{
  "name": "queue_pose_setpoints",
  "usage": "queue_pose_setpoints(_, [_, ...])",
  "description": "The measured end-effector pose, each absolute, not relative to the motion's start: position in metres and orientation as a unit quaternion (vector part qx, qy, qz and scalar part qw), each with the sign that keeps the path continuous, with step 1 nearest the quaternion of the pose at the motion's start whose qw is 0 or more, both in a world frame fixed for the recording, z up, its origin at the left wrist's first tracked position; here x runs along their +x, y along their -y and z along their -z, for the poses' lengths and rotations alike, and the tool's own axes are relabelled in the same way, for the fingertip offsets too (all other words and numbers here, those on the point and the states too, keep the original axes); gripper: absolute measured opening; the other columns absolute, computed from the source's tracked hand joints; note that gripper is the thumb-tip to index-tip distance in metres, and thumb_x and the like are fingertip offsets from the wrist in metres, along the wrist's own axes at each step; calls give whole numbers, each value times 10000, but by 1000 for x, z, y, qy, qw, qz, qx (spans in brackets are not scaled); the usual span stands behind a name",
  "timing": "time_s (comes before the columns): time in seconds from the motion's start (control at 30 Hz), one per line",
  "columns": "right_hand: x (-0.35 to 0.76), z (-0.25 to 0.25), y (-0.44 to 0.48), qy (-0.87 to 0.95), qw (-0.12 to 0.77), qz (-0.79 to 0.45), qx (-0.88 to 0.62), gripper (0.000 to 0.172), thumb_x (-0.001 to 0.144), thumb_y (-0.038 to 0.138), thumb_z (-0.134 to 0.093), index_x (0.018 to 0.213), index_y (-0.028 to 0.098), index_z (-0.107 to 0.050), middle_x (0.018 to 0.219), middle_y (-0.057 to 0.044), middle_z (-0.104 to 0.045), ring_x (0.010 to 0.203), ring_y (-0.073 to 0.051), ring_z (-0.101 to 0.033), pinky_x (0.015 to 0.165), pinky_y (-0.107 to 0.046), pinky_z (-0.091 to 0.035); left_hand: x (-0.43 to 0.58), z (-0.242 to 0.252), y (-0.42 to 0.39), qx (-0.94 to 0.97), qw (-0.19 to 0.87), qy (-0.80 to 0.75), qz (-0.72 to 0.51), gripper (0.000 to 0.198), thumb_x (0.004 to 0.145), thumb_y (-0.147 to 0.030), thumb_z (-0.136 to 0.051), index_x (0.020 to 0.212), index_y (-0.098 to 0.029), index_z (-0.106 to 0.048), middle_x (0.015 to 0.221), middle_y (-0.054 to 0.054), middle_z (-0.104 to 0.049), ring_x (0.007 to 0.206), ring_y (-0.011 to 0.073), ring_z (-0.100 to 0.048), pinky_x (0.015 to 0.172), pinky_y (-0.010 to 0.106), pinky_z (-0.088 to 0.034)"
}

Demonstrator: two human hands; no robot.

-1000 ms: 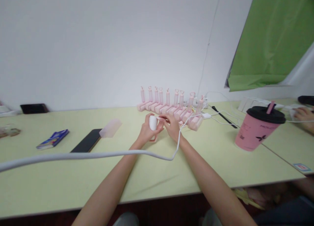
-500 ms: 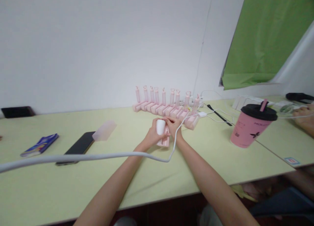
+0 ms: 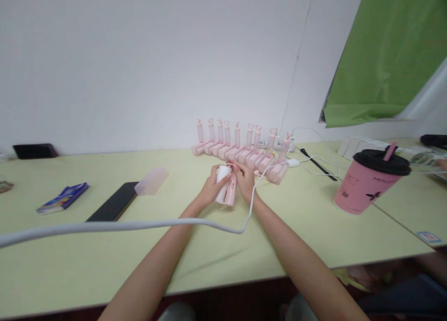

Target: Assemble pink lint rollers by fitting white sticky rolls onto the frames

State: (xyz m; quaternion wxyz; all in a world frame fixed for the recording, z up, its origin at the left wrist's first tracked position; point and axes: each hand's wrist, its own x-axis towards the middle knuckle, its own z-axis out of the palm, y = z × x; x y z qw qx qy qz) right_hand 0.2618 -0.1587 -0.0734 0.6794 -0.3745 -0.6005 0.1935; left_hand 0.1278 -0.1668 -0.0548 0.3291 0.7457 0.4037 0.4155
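**Left hand [image 3: 210, 190] and right hand [image 3: 245, 179] meet on one small assembly**

The left hand curls around a smooth white cylinder [image 3: 222, 176], thumb laid across it. The right hand's fingers are bent in, seemingly pinching the far end of a pale pink, elongated plastic casing [image 3: 231, 193]. Both pieces are above the middle of the pale yellow-green table [image 3: 216, 260], side by side; whether the cylinder sits inside the casing or only against it, I cannot tell. The step in hand looks like aligning the two parts, and the next move probably calls for a steady left grip while the right fingers adjust that far end.

Just beyond lies a row of pale pink, elongated plastic casings [image 3: 240, 154], with slim translucent pink tubes [image 3: 237, 137] upright along it; any contents are unclear. To the right stands a pink takeaway cup [image 3: 363, 186] under a black lid [image 3: 373, 162], which hides what it holds. A translucent pink sheet [image 3: 151, 181] partly overlaps a flat black phone [image 3: 113, 203] to the left.
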Motion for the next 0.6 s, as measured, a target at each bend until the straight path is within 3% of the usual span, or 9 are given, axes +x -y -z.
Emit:
queue_pose_setpoints(0.17, [258,72,163,601,673,-205,-381,396,888,407,-371,1016,167,-659,1022,-87,-668,968,-192,-602,881,-333,-463,127,47,177,770,311,-398,-389,573,765,-494,-523,1237,-206,-372,1000,43,-590,848,199,-569,754,312,-436])
queue_pose_setpoints(0.33, [249,75,166,651,656,-178,-338,481,929,428,-250,1257,169,-487,1327,-93,-461,1217,-174,-425,1059,-346,-304,129,49,167,722,352,-356,-478,523,764,-443,-529,1219,-208,-426,1224,60,-516,1045,199,-517,866,306,-413])
queue_pose_setpoints(0.47, [244,87,161,688,608,-189,-347,540,920,465,-267,1376,175,-290,1447,-97,-270,1344,-166,-216,1119,-400,-154,125,50,159,640,480,-392,-454,480,710,-440,-575,1103,-174,-503,987,56,-615,790,177,-586,663,283,-461])
queue_pose_setpoints(0.6, [246,93,159,706,528,-218,-418,542,919,488,-234,1389,220,-265,1475,-86,-207,1379,-224,-84,1070,-572,17,121,59,153,575,527,-433,-451,473,667,-423,-614,1056,-169,-524,855,34,-622,667,145,-579,577,252,-443])
